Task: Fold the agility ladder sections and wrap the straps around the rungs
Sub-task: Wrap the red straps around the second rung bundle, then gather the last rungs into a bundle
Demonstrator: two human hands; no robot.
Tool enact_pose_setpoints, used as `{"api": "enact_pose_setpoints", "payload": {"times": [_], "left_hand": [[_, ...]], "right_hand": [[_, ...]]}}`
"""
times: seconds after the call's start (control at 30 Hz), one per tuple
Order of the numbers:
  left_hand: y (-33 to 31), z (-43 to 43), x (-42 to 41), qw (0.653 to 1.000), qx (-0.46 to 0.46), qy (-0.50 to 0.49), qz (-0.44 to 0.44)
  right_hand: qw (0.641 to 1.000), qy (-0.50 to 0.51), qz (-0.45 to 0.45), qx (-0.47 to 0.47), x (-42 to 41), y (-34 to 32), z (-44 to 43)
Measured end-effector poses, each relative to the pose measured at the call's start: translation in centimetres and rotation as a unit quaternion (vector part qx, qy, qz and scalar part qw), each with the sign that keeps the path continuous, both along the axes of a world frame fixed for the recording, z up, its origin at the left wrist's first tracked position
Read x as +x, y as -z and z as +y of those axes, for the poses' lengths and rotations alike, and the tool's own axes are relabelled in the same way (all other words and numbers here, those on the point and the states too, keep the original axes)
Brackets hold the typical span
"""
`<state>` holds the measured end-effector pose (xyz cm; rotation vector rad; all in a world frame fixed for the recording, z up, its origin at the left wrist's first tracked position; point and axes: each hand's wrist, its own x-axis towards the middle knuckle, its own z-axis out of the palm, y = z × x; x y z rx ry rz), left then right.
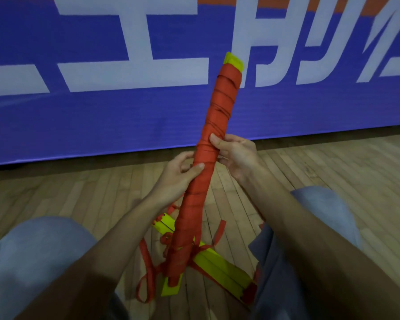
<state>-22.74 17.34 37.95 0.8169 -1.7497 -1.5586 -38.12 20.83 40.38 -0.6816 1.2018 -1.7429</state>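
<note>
Bundle: a stack of yellow rungs wound almost end to end in red strap (219,107), held upright and leaning a little to the right, between the person's knees and well short of the floor's far edge.
Top end: a bare yellow tip (234,62) shows above the last turn of strap.
Bottom end: it stands on a flat yellow rung (171,288) lying on the floor.
Left hand (178,179): grips the bundle near its middle, thumb laid across the front and fingers curled behind.
Right hand (237,155): holds the bundle just above the left, thumb pressed on the wrap and fingers curled at the far side. I cannot tell whether they also pinch a strap end.
Second stack (219,269): more yellow rungs lie flat behind the bundle's foot, unwrapped, touching or just beside it.
Loose straps (146,280): red loops and tails trail on the boards around both stacks.
Floor (333,169): pale wooden boards.
Banner (102,123): blue with large white letters, standing along the floor's far edge.
Step in hand: I judge the wrapping of this section nearly finished, the hands steadying or tightening the turns.
Next move: it likely calls for tucking the strap end so the turns hold, then gathering the loose tails and the flat stack below.
</note>
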Motion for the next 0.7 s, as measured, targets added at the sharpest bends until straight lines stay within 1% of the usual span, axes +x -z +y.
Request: {"api": "enact_pose_setpoints", "payload": {"times": [0.07,0.17,0.27,0.37,0.5,0.57,0.63,0.7], "left_hand": [[0.8,-0.5,-1.1,1.0,0.003,0.004,-0.002],[1.5,-1.4,-3.2,0.999,0.013,0.036,-0.014],[2.2,-2.7,-5.4,0.997,0.042,0.057,-0.027],[3.6,-4.2,-7.9,0.991,0.108,0.078,-0.014],[6.1,-5.8,-11.6,0.976,0.196,0.092,0.005],[8.0,-6.5,-14.0,0.97,0.226,0.086,0.009],[10.2,-7.0,-16.5,0.965,0.246,0.086,0.0],[12.7,-7.4,-18.8,0.96,0.265,0.087,-0.01]], "right_hand": [[1.0,0.023,0.004,0.017,-0.7,0.5,-0.4],[0.998,0.048,0.018,0.043,-2.5,1.6,-1.4],[0.996,0.057,0.02,0.06,-4.7,3.2,-2.4],[0.997,0.045,0.023,0.061,-7.6,5.0,-3.0],[0.998,0.025,-0.009,0.062,-11.3,8.3,-3.6],[0.996,0.012,0.007,0.083,-12.9,10.5,-4.1],[0.994,0.022,0.02,0.105,-14.7,12.8,-4.6],[0.991,0.056,0.016,0.121,-16.7,15.3,-5.3]]}}
